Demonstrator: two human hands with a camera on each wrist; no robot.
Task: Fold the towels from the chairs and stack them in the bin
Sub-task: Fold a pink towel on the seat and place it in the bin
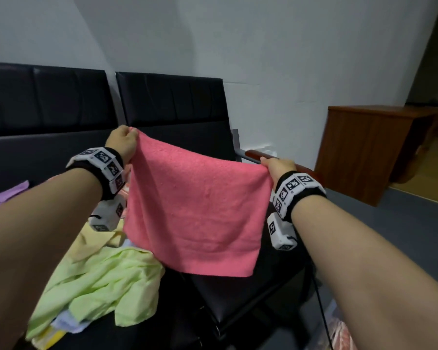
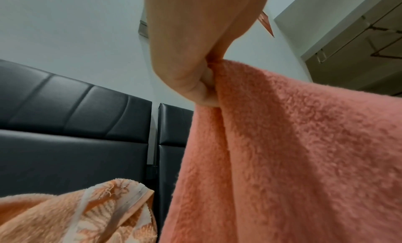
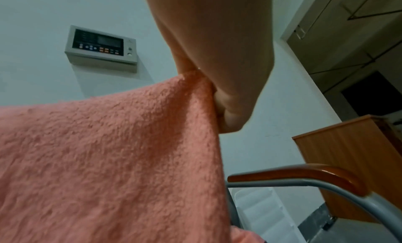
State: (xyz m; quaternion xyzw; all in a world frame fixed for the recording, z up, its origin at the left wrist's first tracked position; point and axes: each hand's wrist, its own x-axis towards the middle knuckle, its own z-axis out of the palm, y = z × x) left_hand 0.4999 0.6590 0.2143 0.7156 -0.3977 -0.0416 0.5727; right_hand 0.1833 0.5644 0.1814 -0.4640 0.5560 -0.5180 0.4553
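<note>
A pink towel (image 1: 195,208) hangs spread in the air above the black chair seat (image 1: 240,294). My left hand (image 1: 123,142) pinches its upper left corner, and my right hand (image 1: 276,168) pinches its upper right corner. The left wrist view shows the left hand (image 2: 195,71) curled on the towel (image 2: 304,152) edge. In the right wrist view the right hand (image 3: 228,95) grips the towel (image 3: 108,152) corner. The towel's lower edge hangs free above the seat.
A heap of loose towels lies on the seat at the left: a light green one (image 1: 99,281), a yellow one (image 1: 96,241), a purple one (image 1: 5,195), a patterned orange one (image 2: 76,212). A wooden armrest (image 3: 293,174) and a wooden cabinet (image 1: 364,152) are at the right.
</note>
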